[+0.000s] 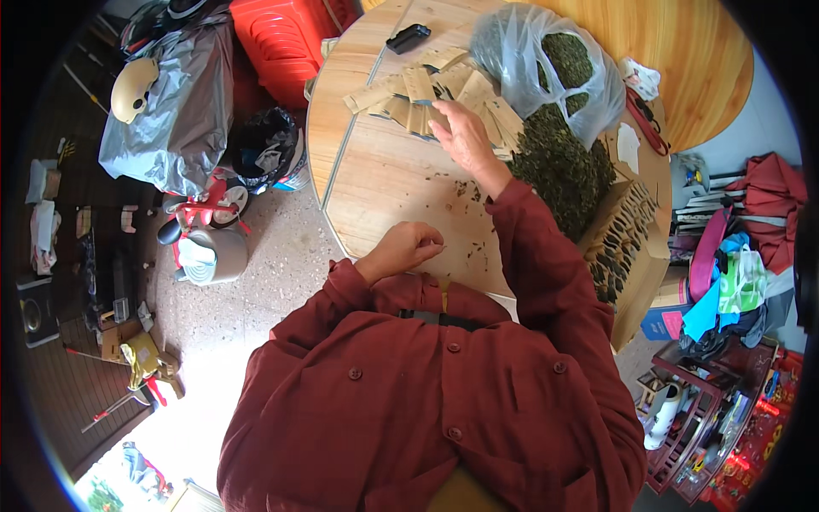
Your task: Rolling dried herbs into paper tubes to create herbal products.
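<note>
Where the right hand (pixel 465 141) reaches: as its forearm crosses the worktop (pixel 384 192), the hand hangs at the near side of the fanned tan strips (pixel 419 85); contact cannot be told.
Right fingers: spread, thumb apart from the index finger, pinching nothing that shows.
Left hand (pixel 399 247): by the worktop's near edge, fingers curled, thumb out; whether they press together cannot be told.
Tan strips: overlapping toward the far left edge, just short of the black object (pixel 408 37).
Dried leaves (pixel 563 175): heaped right of the strips, below the clear plastic bag (pixel 503 51), which holds more.
Cardboard box (pixel 641 290): at the near right edge, holding rows of dark-ended bundles (pixel 627 226).
Red-handled item (pixel 647 122): near the right edge.
</note>
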Demonstrator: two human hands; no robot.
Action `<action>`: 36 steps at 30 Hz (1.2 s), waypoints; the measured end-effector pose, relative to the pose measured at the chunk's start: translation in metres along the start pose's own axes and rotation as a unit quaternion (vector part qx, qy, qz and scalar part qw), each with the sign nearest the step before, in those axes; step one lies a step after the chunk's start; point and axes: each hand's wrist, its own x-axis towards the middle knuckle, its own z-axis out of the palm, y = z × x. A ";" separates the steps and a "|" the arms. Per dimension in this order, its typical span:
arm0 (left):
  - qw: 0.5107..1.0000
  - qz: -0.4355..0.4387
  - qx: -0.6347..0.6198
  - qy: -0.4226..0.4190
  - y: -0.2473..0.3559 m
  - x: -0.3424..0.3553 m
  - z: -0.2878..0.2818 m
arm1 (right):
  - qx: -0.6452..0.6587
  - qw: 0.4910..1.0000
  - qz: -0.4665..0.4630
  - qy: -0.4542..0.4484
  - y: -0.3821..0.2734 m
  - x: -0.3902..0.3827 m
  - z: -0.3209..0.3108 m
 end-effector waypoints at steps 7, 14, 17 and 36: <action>0.999 -0.034 -0.018 0.034 -0.018 -0.020 -0.022 | -0.225 0.959 -0.092 -0.142 0.029 0.053 0.031; 0.992 -0.070 -0.049 0.096 -0.032 -0.035 -0.034 | -0.295 0.924 -0.084 -0.228 0.050 0.069 0.052; 0.992 -0.065 -0.039 0.098 -0.031 -0.030 -0.042 | -0.322 0.920 -0.083 -0.209 0.049 0.071 0.051; 0.975 0.127 0.178 0.032 0.010 0.053 -0.075 | 0.445 0.770 0.429 -0.161 -0.028 -0.082 -0.054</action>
